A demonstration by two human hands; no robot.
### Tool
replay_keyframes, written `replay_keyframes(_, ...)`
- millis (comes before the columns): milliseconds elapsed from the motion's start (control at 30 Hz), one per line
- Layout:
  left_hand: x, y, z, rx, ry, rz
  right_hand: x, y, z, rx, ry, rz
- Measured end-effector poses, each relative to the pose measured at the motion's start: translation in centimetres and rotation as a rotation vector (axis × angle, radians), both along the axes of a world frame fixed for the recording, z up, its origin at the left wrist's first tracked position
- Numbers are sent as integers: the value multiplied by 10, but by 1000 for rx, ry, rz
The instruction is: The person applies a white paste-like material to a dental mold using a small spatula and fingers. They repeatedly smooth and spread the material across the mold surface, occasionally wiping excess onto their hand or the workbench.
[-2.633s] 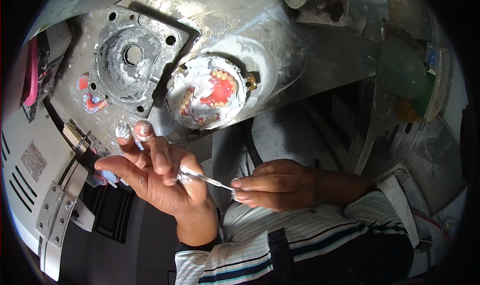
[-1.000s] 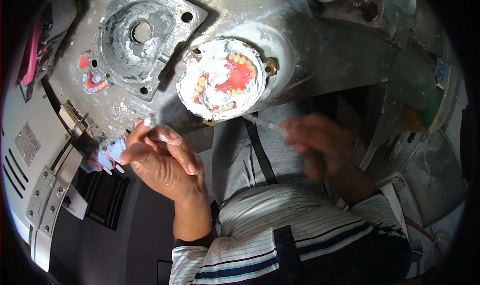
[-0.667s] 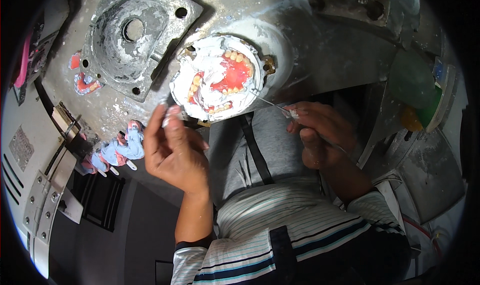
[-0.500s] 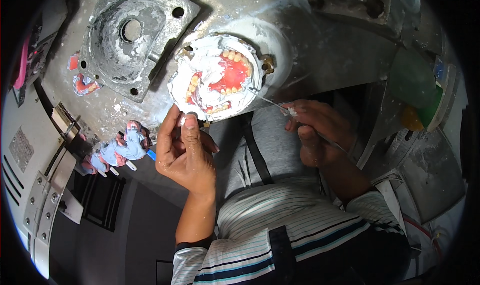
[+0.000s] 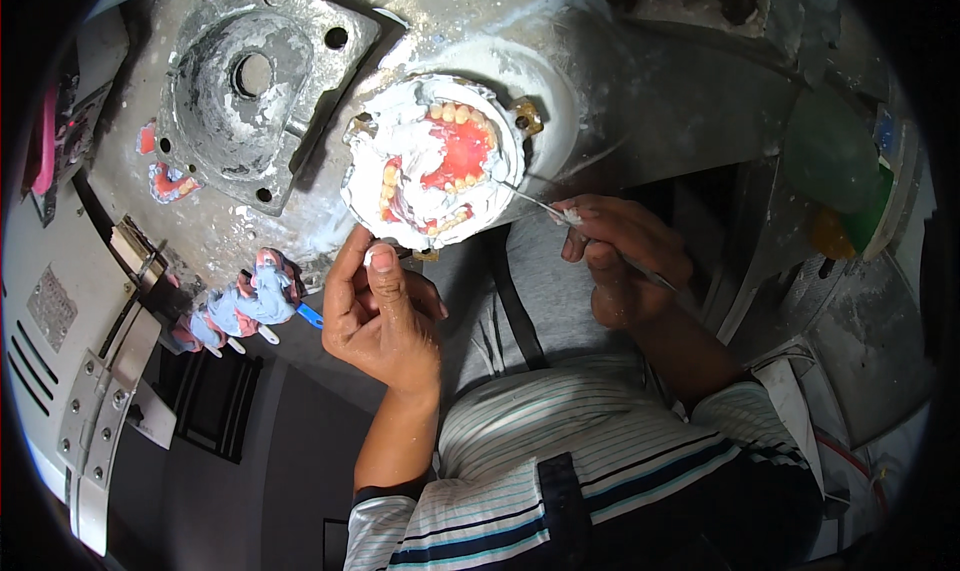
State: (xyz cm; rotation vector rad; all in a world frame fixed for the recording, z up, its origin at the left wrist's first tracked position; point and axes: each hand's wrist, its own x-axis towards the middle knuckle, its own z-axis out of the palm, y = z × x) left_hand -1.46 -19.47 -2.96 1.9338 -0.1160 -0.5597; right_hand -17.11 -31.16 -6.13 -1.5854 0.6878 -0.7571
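Observation:
A round denture flask (image 5: 352, 193) filled with white plaster lies at the near edge of the metal bench. Set in the plaster are a red denture plate (image 5: 462, 154) with a curved row of teeth and a second curved row of teeth (image 5: 389, 186). My left hand (image 5: 385, 316) is closed at the flask's near rim, thumb and forefinger against it, the other fingers curled. My right hand (image 5: 630, 256) pinches a thin metal carving tool (image 5: 530, 201), white plaster stuck to it by the fingertips. Its tip touches the plaster beside the red plate's teeth.
Left of the flask lies a square grey metal flask part (image 5: 215, 101) with a round hollow. Small red denture pieces (image 5: 172, 183) lie farther left. Blue and pink impressions with handles (image 5: 240, 306) sit at the near left edge. A green object (image 5: 868, 211) stands far right.
The flask has turned a little counterclockwise, with my left hand staying at its near rim. My right hand keeps the tool tip at the plaster. The whole view has shifted slightly.

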Motion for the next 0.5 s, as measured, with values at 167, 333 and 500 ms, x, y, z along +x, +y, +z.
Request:
replay_keyframes(167,-4,2,-2,-50,18,10,-3,4,-7,-10,-29,44)
replay_keyframes(333,-4,1,-1,-54,22,3,-4,9,-6,41,-25,32)
replay_keyframes(500,-4,3,-1,-59,15,-9,0,13,-6,85,-36,37)
